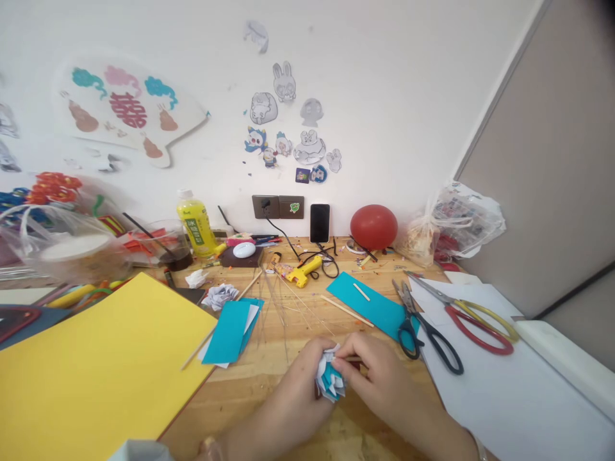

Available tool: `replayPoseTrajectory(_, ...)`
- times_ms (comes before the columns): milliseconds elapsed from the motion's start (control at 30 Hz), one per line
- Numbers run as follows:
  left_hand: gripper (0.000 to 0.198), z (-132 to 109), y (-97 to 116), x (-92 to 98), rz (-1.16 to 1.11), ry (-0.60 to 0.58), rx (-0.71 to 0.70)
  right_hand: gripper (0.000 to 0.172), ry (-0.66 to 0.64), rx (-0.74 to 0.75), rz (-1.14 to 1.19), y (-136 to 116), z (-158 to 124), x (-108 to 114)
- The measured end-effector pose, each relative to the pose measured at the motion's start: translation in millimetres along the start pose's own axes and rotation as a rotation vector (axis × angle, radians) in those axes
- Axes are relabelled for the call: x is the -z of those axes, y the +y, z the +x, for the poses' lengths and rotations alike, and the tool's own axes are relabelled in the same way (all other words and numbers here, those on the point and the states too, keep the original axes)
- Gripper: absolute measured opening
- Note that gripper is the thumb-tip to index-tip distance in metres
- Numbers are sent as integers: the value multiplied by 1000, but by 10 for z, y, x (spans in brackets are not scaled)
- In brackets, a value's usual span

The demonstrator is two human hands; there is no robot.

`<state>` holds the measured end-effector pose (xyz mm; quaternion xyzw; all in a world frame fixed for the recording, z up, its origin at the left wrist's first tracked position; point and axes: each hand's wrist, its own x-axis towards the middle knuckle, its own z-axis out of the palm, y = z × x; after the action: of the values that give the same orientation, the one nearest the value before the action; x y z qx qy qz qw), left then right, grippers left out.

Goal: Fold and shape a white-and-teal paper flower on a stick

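Observation:
Near the front of the wooden table, a crumpled blue-and-white paper flower (331, 379) is held between both hands. My left hand (303, 384) is closed around its left side, with the thumb on top. From the right, my right hand (372, 371) pinches the flower's upper right edge between thumb and fingers. Something thin and pale shows by the right fingers; I cannot make out what it is. Beyond the left hand lies a small stack of blue and white paper strips (227, 333). Black scissors (417, 323) rest to the right, partly on a blue paper sheet (368, 307).
Yellow paper (110, 365) covers the left side, white paper (523, 397) the right. Red-and-yellow-handled scissors (473, 317) lie there. Behind are a yellow glue gun (305, 272), thin wires, wooden sticks (346, 311), a crumpled paper flower (220, 296), phone (319, 223), bottle (196, 224) and red balloon (373, 226).

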<state>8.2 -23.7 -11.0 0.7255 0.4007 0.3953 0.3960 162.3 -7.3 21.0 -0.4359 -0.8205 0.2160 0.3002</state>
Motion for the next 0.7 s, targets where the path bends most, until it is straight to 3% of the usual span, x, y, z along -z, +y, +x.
replayPoseTrajectory(167, 40, -5, 15, 7, 13, -4, -6, 14, 39, -54, 70, 21, 1, -43)
replayPoseTrajectory(433, 47, -3, 13, -10, 27, 11, 22, 15, 149, 45, -147, 11, -17, -84)
replayPoseTrajectory(600, 53, -32, -68, -31, -24, 120, -6, 19, 234, 46, -93, 17, -14, -79)
replayPoseTrajectory(700, 52, -38, -93, -24, -56, 105, -40, 20, 283, 64, -54, 21, -8, -76)
